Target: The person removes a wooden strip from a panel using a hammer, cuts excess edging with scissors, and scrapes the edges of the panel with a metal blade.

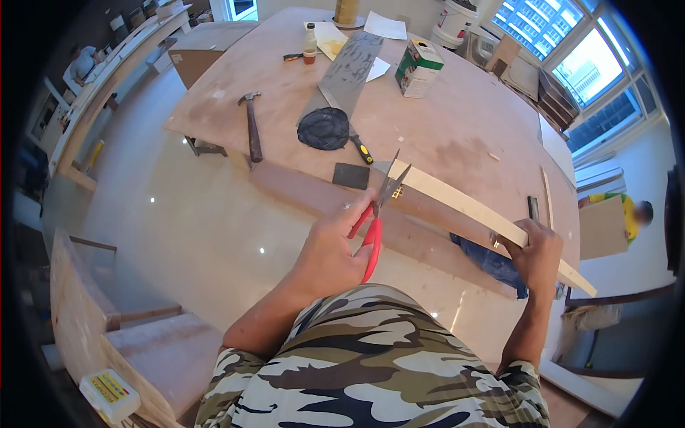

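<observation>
Far left on the surface [457, 135] lies a hammer [252, 127], with a dark round pad [323, 128] and a yellow-handled tool [362, 150] to its right. Your left hand [330, 251] has its fingers clamped through the red handles of the scissors [377, 214], whose blades stand apart at the near end of a pale strip [471, 209]. To the right, your right hand [536, 250] grips that strip, fingers wrapped round it, over the surface's near edge. A blue cloth [492, 262] hangs just below.
</observation>
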The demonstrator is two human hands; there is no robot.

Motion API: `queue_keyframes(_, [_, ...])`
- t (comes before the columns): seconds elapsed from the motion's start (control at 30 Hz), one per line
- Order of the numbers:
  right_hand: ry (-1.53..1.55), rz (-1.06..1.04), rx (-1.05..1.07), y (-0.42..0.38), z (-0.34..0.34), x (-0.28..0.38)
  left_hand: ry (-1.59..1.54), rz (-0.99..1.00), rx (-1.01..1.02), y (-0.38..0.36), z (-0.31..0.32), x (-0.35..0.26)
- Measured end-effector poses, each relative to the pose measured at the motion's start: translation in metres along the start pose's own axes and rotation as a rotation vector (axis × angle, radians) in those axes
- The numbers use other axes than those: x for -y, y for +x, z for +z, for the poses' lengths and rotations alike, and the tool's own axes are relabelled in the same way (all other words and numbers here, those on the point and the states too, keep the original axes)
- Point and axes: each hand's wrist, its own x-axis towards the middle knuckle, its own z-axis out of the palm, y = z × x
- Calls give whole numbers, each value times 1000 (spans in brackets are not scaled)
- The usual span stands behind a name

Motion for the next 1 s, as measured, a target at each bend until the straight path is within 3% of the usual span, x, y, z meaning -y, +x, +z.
queue_keyframes(1.0, [-29, -151, -102, -53, 11, 19, -115, -100, 136, -45, -17, -3])
